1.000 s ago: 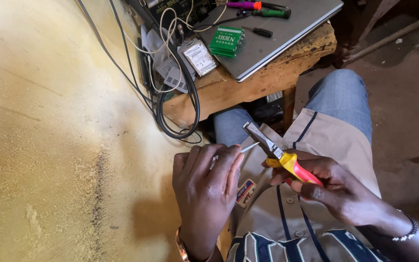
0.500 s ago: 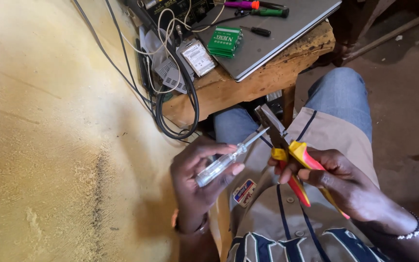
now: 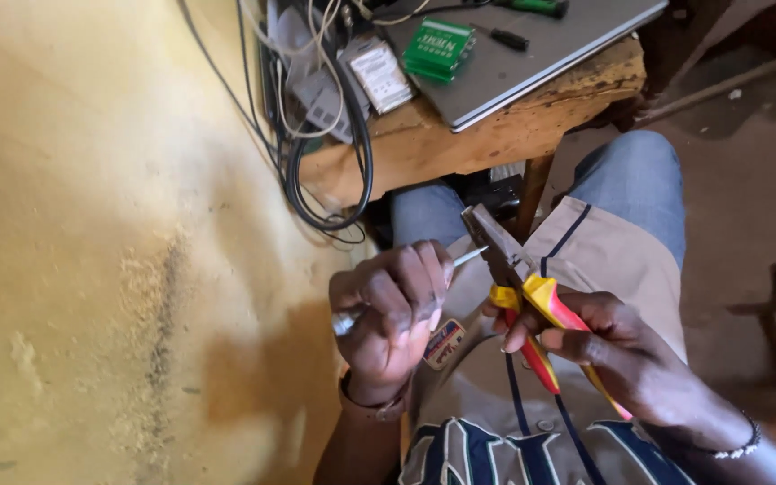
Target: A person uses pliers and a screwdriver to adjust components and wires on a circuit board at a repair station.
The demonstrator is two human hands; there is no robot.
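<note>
While the left hand (image 3: 397, 310) is curled shut around a slim, clear-handled screwdriver (image 3: 348, 320), its metal shaft poking out past the knuckles, the right hand (image 3: 617, 346) grips the red-and-yellow handles of a pair of pliers (image 3: 518, 287), whose dark nose sits right at the shaft's tip. Whether the nose has actually bitten onto the tip cannot be told from here; it looks like the tools have only been brought together, with any pulling or bending not visibly done. Both are held over the person's lap, beside the yellow wall (image 3: 92, 251). Above stands a wooden table (image 3: 460, 144) carrying a grey laptop (image 3: 541, 49), a green box (image 3: 439, 49) and tangled cables (image 3: 325, 153).
</note>
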